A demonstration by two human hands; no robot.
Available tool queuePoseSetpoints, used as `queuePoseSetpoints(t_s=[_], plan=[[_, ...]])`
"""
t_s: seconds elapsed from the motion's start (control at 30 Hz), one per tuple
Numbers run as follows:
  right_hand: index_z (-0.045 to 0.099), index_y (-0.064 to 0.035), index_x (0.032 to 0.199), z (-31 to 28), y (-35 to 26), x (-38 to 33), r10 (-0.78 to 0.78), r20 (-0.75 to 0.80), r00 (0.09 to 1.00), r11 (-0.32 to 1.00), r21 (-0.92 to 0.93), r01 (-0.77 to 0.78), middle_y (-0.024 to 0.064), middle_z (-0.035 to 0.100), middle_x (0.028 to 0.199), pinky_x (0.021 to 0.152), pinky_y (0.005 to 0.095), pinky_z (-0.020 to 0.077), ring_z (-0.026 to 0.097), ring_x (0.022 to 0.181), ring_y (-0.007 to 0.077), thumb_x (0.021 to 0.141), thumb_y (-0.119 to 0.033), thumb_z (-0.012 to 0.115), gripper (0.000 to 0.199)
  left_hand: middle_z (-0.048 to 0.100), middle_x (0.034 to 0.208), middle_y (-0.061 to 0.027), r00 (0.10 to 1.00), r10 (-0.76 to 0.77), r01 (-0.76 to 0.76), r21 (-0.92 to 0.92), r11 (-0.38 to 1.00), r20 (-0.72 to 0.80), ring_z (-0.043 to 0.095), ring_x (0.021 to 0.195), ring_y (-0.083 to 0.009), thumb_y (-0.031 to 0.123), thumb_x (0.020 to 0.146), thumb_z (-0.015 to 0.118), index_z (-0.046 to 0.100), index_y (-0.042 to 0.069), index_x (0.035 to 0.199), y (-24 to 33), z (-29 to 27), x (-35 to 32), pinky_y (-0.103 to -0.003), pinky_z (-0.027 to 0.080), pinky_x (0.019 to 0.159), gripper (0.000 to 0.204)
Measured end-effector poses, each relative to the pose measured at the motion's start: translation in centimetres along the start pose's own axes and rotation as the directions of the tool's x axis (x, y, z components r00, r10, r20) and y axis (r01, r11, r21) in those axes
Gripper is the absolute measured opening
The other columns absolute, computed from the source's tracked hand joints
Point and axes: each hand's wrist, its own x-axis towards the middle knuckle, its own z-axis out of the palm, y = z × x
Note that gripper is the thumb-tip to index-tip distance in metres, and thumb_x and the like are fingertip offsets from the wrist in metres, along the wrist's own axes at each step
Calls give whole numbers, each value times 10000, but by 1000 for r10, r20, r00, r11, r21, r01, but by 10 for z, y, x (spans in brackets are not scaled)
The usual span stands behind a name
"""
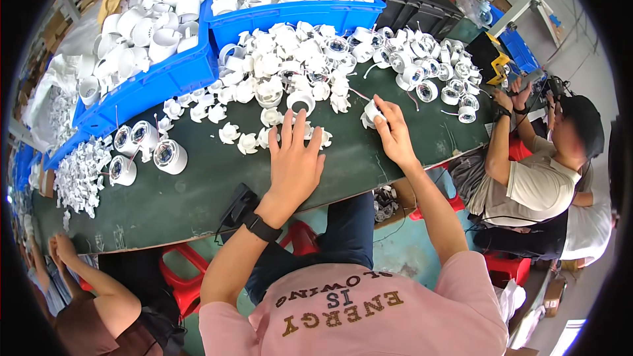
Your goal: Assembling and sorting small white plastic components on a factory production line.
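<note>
My left hand (pixel 294 161) lies with its fingers spread and palm down. Its fingertips reach among small white petal-shaped plastic parts (pixel 247 144), just below a white ring-shaped housing (pixel 301 102); whether it touches any is hard to tell. In my right hand (pixel 395 135) is a small white round lamp unit (pixel 374 111), pinched between thumb and fingers, with a thin reddish wire trailing off to its upper left. A large heap of white petal-shaped parts (pixel 280 56) rises beyond both hands.
Blue bins (pixel 297 16) full of white cups line the far side, beside a black crate (pixel 422 14). Finished-looking round units (pixel 412 76) cluster at the right, and several white cylinders (pixel 170 157) stand left on the green table (pixel 198 207). Co-workers (pixel 527 184) sit at both ends.
</note>
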Motion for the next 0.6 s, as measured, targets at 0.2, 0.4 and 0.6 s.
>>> queuePoseSetpoints(t_s=[0.2,0.4,0.6], plan=[[452,-22,1326,4,-3,0,46,19,999,989,-139,-43,199,473,1214,970,360,370,473,1113,325,948,-156,471,402,348,1361,-239,993,-72,79,-80,994,89,279,1294,-416,185,753,670,553,23,1190,9,-20,-9,-545,236,1001,481],[435,-30,1332,1,-15,0,-55,115,992,931,-354,93,243,417,1249,957,406,367,434,1107,380,902,-95,498,440,335,1362,-238,993,-41,63,-199,978,115,278,1284,-437,178,754,661,541,0,1185,26,-36,-8,-535,244,1001,482],[440,-23,1322,-10,0,15,21,22,1000,982,-190,-16,188,571,1111,945,362,388,529,1037,293,943,-165,452,405,547,1138,-212,999,-24,44,-517,855,45,545,1038,-327,124,819,640,499,-24,1184,42,-28,3,-395,451,855,419]])
